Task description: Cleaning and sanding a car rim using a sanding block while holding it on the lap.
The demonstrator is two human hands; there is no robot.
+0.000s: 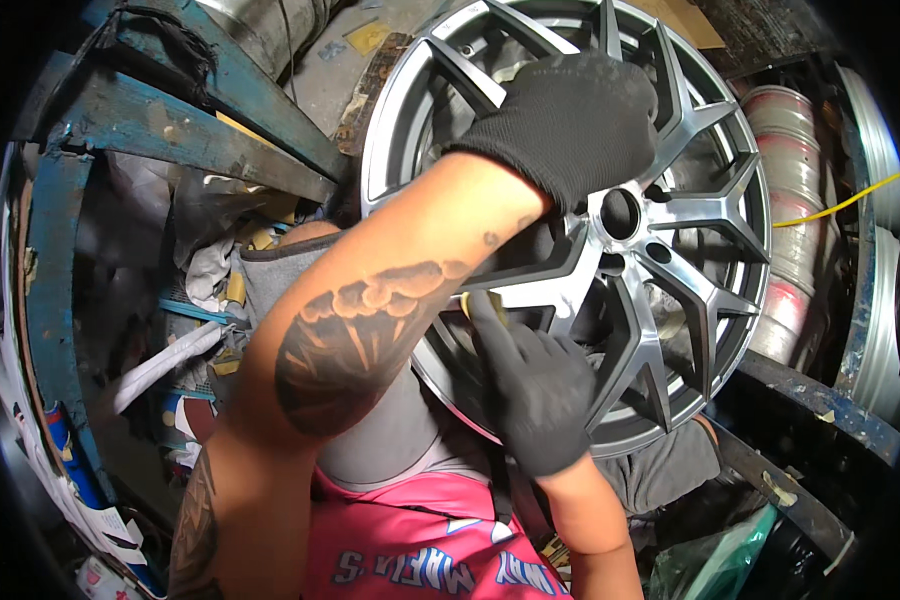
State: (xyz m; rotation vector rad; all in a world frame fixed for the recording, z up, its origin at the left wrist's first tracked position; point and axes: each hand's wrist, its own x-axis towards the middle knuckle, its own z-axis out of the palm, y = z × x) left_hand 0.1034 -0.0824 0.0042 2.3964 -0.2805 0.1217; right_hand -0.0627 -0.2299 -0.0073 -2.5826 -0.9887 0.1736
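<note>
Along the right side of the view, beyond the wheel, a dented drum-like metal cylinder point(785, 180) in silver and red sits with a yellow cord point(840, 207) crossing it; what it contains cannot be told. At the lower right, a crumpled piece of clear green plastic point(732, 558) lies near a grey cloth point(665, 468), its contents likewise unclear.

The left hand point(575, 130), in a black knitted glove, rests over the upper spokes, back upward and fingers curled down out of sight; whether they close around a spoke cannot be told. The right hand point(535, 390), in a dark grey glove, has one finger stretched forward onto a small yellowish piece point(466, 306) at the edge of a spoke, the other fingers bent beneath; whether the thumb pinches the piece from below is hidden.

The silver and dark grey alloy wheel point(690, 212) lies face up in front of the person, under both hands. Its hub opening is just right of the left wrist, and the right hand is below and left of the hub. A blue frame point(170, 125) stands left of the wheel.
</note>
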